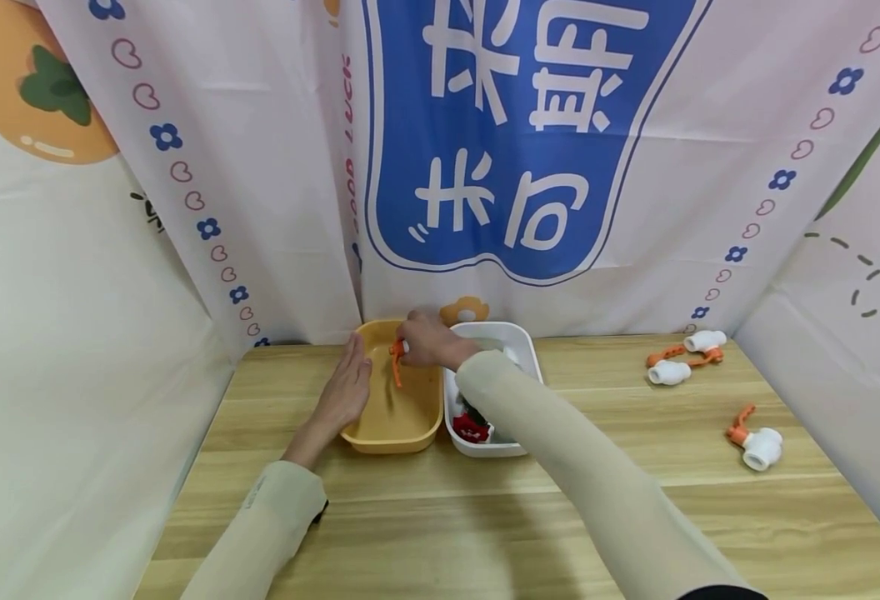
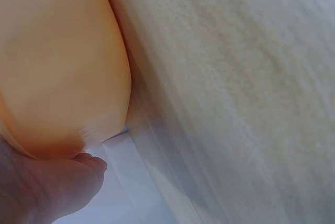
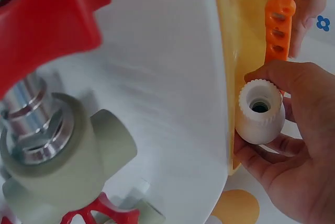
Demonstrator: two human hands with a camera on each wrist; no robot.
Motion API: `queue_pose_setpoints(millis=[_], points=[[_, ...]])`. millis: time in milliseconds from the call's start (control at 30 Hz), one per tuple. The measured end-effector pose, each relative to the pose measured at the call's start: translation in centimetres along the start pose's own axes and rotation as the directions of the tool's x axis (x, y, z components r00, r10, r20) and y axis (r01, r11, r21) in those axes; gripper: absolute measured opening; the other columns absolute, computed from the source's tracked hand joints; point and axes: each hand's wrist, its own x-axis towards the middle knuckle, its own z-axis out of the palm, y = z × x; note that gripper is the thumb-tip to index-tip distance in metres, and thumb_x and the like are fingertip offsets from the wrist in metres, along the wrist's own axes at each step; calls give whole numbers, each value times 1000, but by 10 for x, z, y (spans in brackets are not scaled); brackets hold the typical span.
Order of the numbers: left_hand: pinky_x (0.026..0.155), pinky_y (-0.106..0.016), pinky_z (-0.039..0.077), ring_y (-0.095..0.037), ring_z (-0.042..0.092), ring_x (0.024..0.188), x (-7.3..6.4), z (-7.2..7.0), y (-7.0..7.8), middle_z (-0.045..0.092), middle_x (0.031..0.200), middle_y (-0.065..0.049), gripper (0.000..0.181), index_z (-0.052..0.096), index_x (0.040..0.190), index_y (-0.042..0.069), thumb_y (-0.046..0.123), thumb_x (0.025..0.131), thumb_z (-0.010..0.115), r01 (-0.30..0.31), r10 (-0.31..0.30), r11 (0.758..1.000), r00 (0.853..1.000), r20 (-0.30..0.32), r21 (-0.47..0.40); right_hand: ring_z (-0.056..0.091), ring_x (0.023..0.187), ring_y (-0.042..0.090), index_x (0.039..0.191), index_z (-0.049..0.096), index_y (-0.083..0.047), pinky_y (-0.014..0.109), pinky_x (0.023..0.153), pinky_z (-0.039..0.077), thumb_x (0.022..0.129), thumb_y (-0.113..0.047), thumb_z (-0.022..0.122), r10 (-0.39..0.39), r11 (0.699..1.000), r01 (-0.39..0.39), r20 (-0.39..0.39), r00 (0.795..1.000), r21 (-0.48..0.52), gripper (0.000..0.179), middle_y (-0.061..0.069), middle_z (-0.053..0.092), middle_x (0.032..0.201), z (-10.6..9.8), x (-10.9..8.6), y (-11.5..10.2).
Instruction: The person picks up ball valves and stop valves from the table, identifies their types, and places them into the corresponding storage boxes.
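Now | hands (image 1: 346, 390) (image 1: 427, 342): left straight-fingered against yellow bin (image 1: 402, 421) | right grips valve (image 3: 258, 127)

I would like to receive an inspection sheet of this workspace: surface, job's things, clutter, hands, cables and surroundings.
Surface: wood-grain table, partly shadowed.
Job's things: held white valve with orange handle, at the yellow bin; two similar valves close together near the table's back right, a third valve nearer; red-handled valve among other pieces in the white bin, beside the yellow one.
Clutter: nothing seen.
Hands: left hand rests along the yellow bin's left side; right hand grips the held white valve.
Cables: nothing seen.
Surroundings: printed fabric behind and on both sides.
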Motion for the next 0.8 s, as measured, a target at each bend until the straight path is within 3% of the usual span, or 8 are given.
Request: queue_pose_setpoints(millis=[400,633,800], points=[[132,-52,10,-37,2,164,0,-1,1,-2,177,-19,66,1,167,-3,38,116,11,14,-14,1000,1000,8,-14,56,94,18,110,79,-14,30,81,50,93,-26,78,93,996,-93,43,995,-5,21,3,66,104,-1,5,-9],[132,-53,9,-39,2,164,0,0,1,-1,177,-21,65,3,166,-5,36,117,12,3,-3,1000,1000,0,-8,59,93,21,108,76,-9,33,83,54,96,-27,76,147,988,-146,8,989,-52,21,7,65,106,2,6,-9],[132,-53,9,-38,2,164,0,-1,0,-1,177,-20,64,2,166,-4,35,117,12,6,-6,1000,1000,6,-1,59,89,19,106,77,-12,33,78,55,99,-31,74,169,984,-170,-20,985,-59,21,4,63,101,-1,7,-11]])
